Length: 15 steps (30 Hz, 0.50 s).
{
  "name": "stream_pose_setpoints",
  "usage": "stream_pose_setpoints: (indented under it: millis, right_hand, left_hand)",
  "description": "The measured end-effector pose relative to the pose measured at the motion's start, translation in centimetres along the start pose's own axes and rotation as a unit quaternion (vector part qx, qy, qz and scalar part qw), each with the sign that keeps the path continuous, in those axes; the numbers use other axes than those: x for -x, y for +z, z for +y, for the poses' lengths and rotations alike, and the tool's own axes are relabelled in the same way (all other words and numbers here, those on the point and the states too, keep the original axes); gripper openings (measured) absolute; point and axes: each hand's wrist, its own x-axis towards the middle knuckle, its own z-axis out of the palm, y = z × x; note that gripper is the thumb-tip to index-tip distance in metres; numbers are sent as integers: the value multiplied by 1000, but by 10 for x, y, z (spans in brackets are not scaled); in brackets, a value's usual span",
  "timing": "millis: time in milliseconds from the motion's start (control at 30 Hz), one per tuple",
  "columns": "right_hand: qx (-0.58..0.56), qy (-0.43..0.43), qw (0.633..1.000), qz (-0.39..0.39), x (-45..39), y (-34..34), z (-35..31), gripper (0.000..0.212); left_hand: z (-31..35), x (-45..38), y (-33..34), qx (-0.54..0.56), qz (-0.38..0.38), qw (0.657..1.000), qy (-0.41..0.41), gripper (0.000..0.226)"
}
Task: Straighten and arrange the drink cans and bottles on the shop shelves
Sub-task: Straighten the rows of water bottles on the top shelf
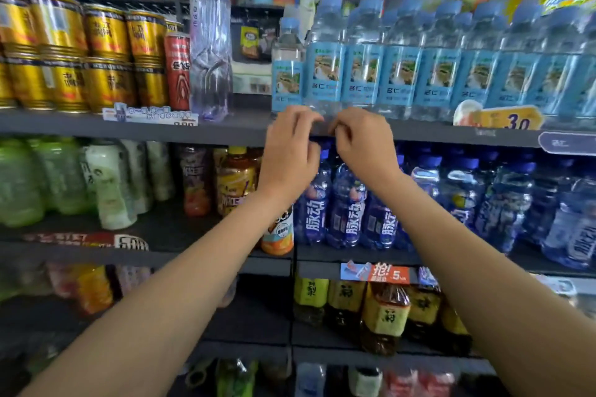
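On upper shelf (225,130): clear water bottles (400,58), blue labels.
Left hand (290,151): fingers curled, holding nothing visible.
Right hand (362,142): likewise.

Gold cans (106,58), one red can (177,71), light-blue labelled water bottles (400,74), deep blue bottles (348,206) below, dark grey shelf (225,129).

Bottom-shelf bottles (364,380) blurred, cut off
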Motion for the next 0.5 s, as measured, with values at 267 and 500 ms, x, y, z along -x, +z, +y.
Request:
stream_pose_setpoints:
  millis: [267,500]
  right_hand:
    - [7,54,986,-156,71,30,22,26]
    - [-12,115,980,-164,88,33,29,29]
  left_hand:
    - [-7,95,11,-65,-120,988,-68,32]
    - [11,83,23,-71,-181,979,-54,30]
